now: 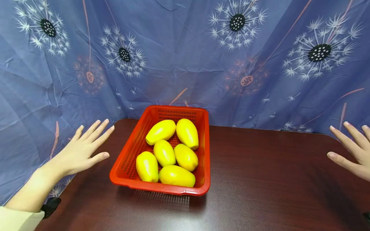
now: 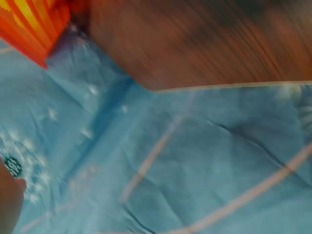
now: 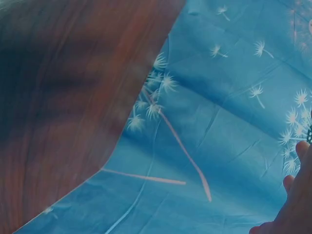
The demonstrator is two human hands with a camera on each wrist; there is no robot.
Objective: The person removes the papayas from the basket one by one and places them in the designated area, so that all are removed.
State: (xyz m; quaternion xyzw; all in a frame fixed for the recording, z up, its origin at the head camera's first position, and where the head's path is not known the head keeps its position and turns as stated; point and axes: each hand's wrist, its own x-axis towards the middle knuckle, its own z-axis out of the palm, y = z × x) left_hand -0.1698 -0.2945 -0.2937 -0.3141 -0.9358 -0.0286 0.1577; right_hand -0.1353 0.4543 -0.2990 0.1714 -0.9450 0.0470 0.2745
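Observation:
A red plastic basket (image 1: 204, 154) with slotted walls stands on the dark wooden table, left of centre in the head view. Several smooth yellow fruits, mango-like in shape, lie inside it, one of them a long fruit (image 1: 177, 175) along the front wall. To the basket's left, my left hand (image 1: 82, 149) is held with fingers straight and spread, touching nothing. At the far right edge my right hand (image 1: 354, 149) is likewise spread and holds nothing; part of it is cut off by the frame. Only a corner of the basket (image 2: 36, 34) shows in the left wrist view.
The brown table (image 1: 274, 173) has rounded back corners. Behind it hangs a blue cloth (image 1: 179, 48) printed with dandelions, which also drops past the table's left side. A black band (image 1: 51, 207) sits on the left wrist beside a pale sleeve (image 1: 20, 219).

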